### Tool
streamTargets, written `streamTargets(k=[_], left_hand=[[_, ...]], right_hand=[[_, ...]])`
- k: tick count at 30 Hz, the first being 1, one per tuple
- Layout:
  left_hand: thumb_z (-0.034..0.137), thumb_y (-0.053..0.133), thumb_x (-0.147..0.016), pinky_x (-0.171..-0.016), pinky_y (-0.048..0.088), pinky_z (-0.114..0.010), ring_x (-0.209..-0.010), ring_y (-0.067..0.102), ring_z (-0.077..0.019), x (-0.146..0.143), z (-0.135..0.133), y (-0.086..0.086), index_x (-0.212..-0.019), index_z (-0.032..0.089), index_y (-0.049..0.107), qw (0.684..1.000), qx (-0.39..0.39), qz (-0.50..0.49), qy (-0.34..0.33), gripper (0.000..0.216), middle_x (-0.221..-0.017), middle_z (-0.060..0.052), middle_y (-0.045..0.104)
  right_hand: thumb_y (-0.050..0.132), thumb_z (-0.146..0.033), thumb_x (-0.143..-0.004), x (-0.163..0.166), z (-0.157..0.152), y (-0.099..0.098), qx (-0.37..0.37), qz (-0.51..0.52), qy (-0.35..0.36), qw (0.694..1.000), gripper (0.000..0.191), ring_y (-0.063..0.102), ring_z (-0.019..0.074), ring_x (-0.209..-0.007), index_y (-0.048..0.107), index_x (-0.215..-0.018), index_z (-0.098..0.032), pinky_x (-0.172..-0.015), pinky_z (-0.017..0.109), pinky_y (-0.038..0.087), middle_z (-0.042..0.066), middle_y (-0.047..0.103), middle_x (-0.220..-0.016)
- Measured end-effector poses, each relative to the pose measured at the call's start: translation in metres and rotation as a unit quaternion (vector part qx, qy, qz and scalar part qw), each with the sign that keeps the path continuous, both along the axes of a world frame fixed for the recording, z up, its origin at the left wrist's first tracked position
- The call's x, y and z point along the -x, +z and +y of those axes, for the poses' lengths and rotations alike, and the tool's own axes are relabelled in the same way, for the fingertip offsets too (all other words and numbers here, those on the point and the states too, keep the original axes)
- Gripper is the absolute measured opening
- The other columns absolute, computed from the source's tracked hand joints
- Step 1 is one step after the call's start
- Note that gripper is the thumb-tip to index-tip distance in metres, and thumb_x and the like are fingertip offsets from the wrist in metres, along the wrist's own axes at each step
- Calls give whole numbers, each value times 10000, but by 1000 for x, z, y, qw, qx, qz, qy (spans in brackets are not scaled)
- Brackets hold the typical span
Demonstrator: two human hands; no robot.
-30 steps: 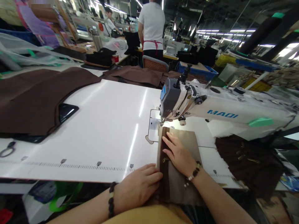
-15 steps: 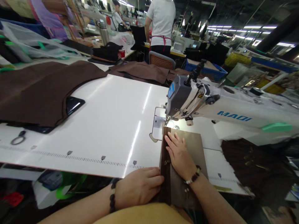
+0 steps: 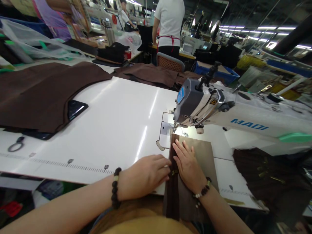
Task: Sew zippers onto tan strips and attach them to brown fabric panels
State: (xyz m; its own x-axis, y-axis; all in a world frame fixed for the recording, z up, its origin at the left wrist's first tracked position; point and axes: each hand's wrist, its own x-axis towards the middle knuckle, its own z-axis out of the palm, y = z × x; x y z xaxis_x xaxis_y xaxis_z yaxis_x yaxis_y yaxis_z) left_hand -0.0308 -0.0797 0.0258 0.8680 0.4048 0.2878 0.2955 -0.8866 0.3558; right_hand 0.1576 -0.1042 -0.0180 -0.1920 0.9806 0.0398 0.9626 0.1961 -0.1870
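A brown fabric piece (image 3: 204, 154) with a dark zipper (image 3: 173, 191) along its left side lies on the white sewing table, its far end at the needle area of the sewing machine (image 3: 192, 100). The zipper's small metal slider (image 3: 174, 173) shows about midway. My right hand (image 3: 188, 167) lies flat on the fabric beside the zipper, fingers stretched toward the needle. My left hand (image 3: 147, 175) is at the zipper's left edge, level with the slider, fingers curled together. What its fingertips pinch, if anything, is hidden.
Brown fabric panels (image 3: 46, 94) lie at the left over a dark, shiny flat object (image 3: 76, 109). Near them is a grey ring (image 3: 16, 146). More brown fabric with metal zipper parts (image 3: 265, 172) lies at the right. A person in a white shirt (image 3: 170, 22) stands beyond the table.
My left hand has moved up along the zipper's left edge, away from my body, to the slider's level. My right hand stays flat on the fabric. The view has shifted slightly.
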Motion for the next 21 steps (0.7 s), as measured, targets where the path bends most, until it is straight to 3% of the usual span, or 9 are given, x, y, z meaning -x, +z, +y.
streamTargets(k=[5, 8, 21], left_hand=[[201, 502, -867, -906, 431, -329, -994, 520, -205, -20, 54, -14, -1004, 69, 571, 995, -90, 45, 2, 203, -1066, -99, 583], [209, 507, -866, -916, 421, -323, -1013, 522, -203, -28, 70, -25, -1039, 67, 564, 992, -103, 73, -9, 231, -1069, -102, 588], [296, 515, -863, -941, 380, -348, -1042, 487, -229, -42, 73, -32, -1075, 62, 542, 990, -118, 69, 40, 317, -1107, -106, 560]], right_hand=[[276, -217, -901, 1, 1, 2, 8, -4, 0, 1000, 439, 233, 279, -1299, 359, -1331, -178, -1020, 565, 240, 8, 286, -1412], [274, -199, -897, 2, 1, 1, 5, -11, 4, 1000, 450, 236, 285, -1297, 339, -1342, -175, -1014, 573, 246, 8, 273, -1416], [293, -199, -895, -15, 14, -1, -6, -12, 14, 1000, 444, 247, 272, -1292, 350, -1335, -183, -1012, 564, 266, 10, 303, -1405]])
